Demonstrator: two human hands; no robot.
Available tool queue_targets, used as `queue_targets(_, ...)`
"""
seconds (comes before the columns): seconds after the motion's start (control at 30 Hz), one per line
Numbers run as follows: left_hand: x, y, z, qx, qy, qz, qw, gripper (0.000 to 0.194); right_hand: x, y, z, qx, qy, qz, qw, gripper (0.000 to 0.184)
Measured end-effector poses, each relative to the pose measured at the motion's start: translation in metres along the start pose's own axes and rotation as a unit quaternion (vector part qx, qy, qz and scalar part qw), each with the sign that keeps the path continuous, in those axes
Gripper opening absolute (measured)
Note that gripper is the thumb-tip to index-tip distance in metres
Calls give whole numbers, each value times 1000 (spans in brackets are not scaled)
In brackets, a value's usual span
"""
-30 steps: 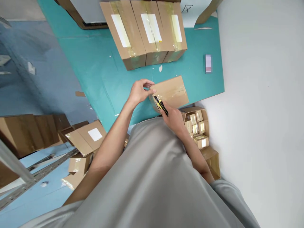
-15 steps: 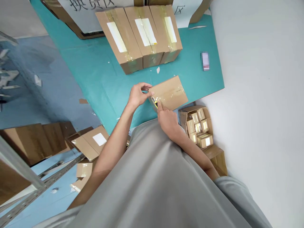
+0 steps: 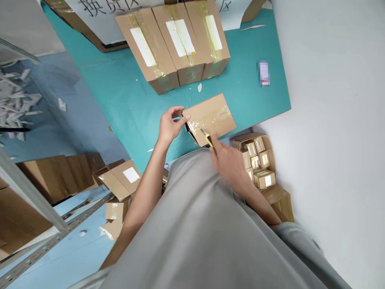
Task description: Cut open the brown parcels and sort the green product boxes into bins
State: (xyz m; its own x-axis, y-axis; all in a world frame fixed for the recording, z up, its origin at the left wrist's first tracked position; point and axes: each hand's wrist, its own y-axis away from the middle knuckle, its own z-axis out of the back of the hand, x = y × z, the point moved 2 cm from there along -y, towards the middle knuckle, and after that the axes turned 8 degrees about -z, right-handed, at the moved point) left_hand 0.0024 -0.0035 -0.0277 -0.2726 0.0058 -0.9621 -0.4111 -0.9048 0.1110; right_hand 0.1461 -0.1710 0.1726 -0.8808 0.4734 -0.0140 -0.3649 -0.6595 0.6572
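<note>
A small brown cardboard box (image 3: 212, 118) with clear tape across it lies near the front edge of the green table. My left hand (image 3: 171, 124) grips its left end, thumb on top and fingers at the far corner. Along that left end the flap stands slightly apart, showing a dark gap. My right hand (image 3: 227, 162) is closed around a yellow and black utility knife (image 3: 208, 138), its blade pointing up and left over the box's near side. Whether the blade touches the cardboard I cannot tell.
Three taped boxes (image 3: 177, 44) with white labels stand in a row farther back on the green table (image 3: 126, 108). A pixelated item (image 3: 264, 74) lies at right. Below the table's right side, an open carton (image 3: 272, 150) holds several small boxes. Metal shelving (image 3: 33, 192) stands at left.
My right hand has drawn the knife right and toward me, away from the box's left end. A dark gap now shows at that end. The view has shifted slightly.
</note>
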Motion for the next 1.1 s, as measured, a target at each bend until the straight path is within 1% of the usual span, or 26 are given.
queue_targets(0.07,-7,9,-3,-30,-33,-6,999,53,-28,-14,9,-45,-26,-32,998,60)
queue_targets(0.13,-22,17,-10,-62,-80,-29,994,55,-58,-32,13,-84,-48,-63,993,61)
queue_targets(0.17,-32,20,-16,-75,-102,-44,991,54,-71,-41,15,-96,-56,-73,991,61)
queue_targets(0.23,-54,23,-35,-83,-129,-73,985,52,-94,-56,17,-105,-66,-81,989,61)
queue_targets(0.3,-76,22,-62,-61,-136,-98,984,47,-109,-67,20,-98,-70,-74,990,61)
queue_targets(0.37,-92,18,-91,-17,-137,-117,983,44,-117,-75,24,-84,-70,-51,993,61)
queue_targets(0.43,-100,15,-115,28,-142,-126,981,41,-120,-82,27,-66,-64,-25,995,62)
queue_targets(0.5,-102,14,-132,56,-154,-117,980,39,-122,-91,30,-45,-54,-4,997,63)
queue_targets(0.57,-101,15,-140,60,-166,-94,980,37,-123,-100,31,-23,-44,13,999,66)
queue_targets(0.63,-100,17,-145,48,-170,-70,982,36,-126,-110,31,-7,-41,32,999,71)
queue_targets(0.7,-102,18,-148,30,-168,-54,984,35,-130,-119,32,-3,-49,54,997,75)
queue_targets(0.97,-108,19,-164,-16,-174,-21,984,34,-141,-143,35,-13,-76,123,989,70)
queue_targets(1.1,-110,21,-170,-37,-174,-9,984,35,-144,-148,40,0,-63,143,988,71)
